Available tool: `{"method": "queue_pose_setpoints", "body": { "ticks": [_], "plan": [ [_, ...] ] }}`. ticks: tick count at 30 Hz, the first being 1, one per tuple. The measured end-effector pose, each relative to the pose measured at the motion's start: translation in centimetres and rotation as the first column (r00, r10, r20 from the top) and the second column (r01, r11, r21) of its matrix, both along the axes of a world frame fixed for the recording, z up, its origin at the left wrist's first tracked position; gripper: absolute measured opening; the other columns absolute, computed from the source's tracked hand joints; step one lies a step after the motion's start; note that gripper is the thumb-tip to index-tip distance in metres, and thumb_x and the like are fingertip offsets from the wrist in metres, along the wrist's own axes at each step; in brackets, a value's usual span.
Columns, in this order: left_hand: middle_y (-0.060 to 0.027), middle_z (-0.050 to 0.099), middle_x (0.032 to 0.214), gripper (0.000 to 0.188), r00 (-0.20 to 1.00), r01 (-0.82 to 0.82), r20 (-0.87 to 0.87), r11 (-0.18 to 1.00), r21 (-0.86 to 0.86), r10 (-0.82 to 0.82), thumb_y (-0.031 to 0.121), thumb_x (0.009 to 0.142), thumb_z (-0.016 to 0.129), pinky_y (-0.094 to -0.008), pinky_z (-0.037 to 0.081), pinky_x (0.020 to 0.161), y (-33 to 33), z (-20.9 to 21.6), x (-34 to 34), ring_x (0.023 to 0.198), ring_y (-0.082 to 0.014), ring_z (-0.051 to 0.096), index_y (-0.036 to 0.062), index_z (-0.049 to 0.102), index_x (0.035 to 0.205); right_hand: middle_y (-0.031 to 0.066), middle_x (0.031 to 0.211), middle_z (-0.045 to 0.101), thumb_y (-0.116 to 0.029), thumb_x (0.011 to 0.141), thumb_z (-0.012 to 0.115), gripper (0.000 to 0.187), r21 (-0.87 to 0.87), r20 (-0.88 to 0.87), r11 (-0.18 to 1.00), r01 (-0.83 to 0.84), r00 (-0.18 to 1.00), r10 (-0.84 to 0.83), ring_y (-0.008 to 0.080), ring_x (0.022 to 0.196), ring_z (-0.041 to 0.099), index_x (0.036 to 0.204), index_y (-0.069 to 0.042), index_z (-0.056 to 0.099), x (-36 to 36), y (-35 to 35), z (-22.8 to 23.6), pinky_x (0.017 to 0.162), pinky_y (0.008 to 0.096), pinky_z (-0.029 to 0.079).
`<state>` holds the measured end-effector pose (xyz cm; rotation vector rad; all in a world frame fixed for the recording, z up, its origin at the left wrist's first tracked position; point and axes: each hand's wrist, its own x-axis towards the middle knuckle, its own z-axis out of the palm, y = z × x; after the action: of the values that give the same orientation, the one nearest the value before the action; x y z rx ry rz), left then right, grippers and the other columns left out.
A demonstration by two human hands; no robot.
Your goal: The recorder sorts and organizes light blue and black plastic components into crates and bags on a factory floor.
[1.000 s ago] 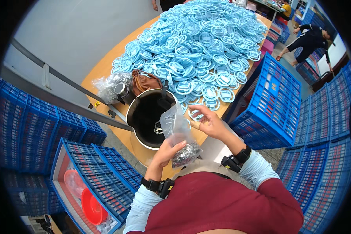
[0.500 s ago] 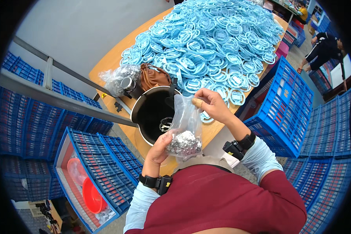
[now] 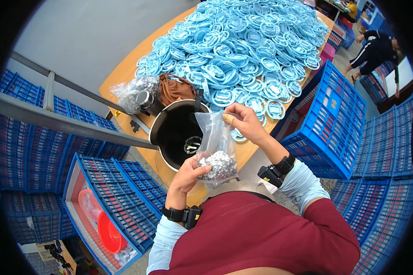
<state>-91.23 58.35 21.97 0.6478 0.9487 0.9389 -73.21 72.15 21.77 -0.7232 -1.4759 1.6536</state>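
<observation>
A clear plastic bag (image 3: 214, 135) hangs upright in front of me, with a heap of small silvery metal pieces (image 3: 219, 165) in its bottom. My left hand (image 3: 186, 175) grips the bag's lower left side, the thumb lying over the filled part. Up at the top right corner, my right hand (image 3: 243, 123) pinches the bag's rim between thumb and fingers. Just left of the bag, a dark-lined bucket (image 3: 170, 126) with a pale rim stands tilted at the table's edge; a few small light parts show inside.
Light blue round plastic pieces (image 3: 252, 46) are heaped over the wooden table (image 3: 124, 68). By the bucket are a brown bag (image 3: 175, 89), a dark flask (image 3: 147, 101) and another filled clear bag (image 3: 135, 91). Blue crates (image 3: 328, 123) flank both sides, and a metal rail (image 3: 73, 123) crosses at left. Another person (image 3: 376, 55) bends at far right.
My left thumb has come across the bag's front over the metal pieces. The bag's top has shifted slightly left and spread wider. The view has shifted a little.
</observation>
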Motion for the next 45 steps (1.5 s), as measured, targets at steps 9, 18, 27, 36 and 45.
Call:
{"method": "queue_pose_setpoints", "body": {
  "ticks": [9,18,27,36,45],
  "plan": [
    [-0.0047,0.053,0.101,0.051,1.000,-0.007,-0.022,1.000,0.024,0.007,0.004,0.070,0.062,-0.0230,0.041,0.079,-0.5,-0.1,0.0,0.087,-0.0098,0.052,-0.0036,0.041,0.115,-0.0017,0.075,0.053,-0.014,0.080,0.056,0.014,-0.024,0.001,1.000,0.012,1.000,-0.012,0.0037,0.067,0.049,0.086,-0.003,0.052,0.0,-0.2,-0.7,0.056,0.0191,0.040],
    [-0.0052,0.053,0.101,0.052,0.997,0.028,-0.076,1.000,-0.011,-0.029,0.005,0.067,0.064,-0.0232,0.040,0.078,-0.4,-0.1,0.3,0.086,-0.0101,0.052,-0.0028,0.043,0.115,-0.0018,0.076,0.053,-0.013,0.080,0.055,0.013,-0.053,-0.054,0.997,-0.047,0.998,0.045,0.0048,0.069,0.050,0.087,-0.003,0.052,-0.6,-1.0,0.0,0.059,0.0206,0.042],
    [-0.0060,0.055,0.097,0.031,0.930,-0.052,-0.357,0.993,0.105,0.086,0.008,0.078,0.049,-0.0239,0.040,0.076,-1.2,-0.7,-0.2,0.085,-0.0121,0.051,-0.0013,0.050,0.108,0.0013,0.089,0.053,-0.016,0.080,0.055,0.020,0.012,0.014,0.995,-0.104,0.995,0.104,0.0069,0.083,0.050,0.095,-0.003,0.051,0.1,-3.6,-2.0,0.073,0.0226,0.041],
    [-0.0155,0.056,0.099,0.033,0.875,-0.453,-0.108,0.877,0.156,0.471,0.002,0.072,0.046,-0.0325,0.038,0.086,-5.3,-2.9,-3.5,0.094,-0.0236,0.052,-0.0038,0.047,0.104,0.0045,0.065,0.057,-0.010,0.072,0.056,0.017,-0.018,0.490,0.919,0.394,0.804,-0.336,0.0110,0.053,0.054,0.085,0.000,0.054,8.6,-0.5,-18.7,0.045,0.0216,0.041],
    [-0.0063,0.054,0.077,0.013,0.629,-0.761,0.117,0.640,-0.111,0.769,0.009,0.074,0.052,-0.0314,0.043,0.073,-5.5,-3.9,-4.4,0.077,-0.0186,0.054,0.0036,0.052,0.086,0.0075,0.064,0.056,-0.008,0.075,0.051,0.015,-0.542,0.356,0.510,0.669,0.732,-0.581,0.0112,0.045,0.050,0.087,0.000,0.053,7.6,6.1,-20.1,0.036,0.0221,0.036]
  ]
}}
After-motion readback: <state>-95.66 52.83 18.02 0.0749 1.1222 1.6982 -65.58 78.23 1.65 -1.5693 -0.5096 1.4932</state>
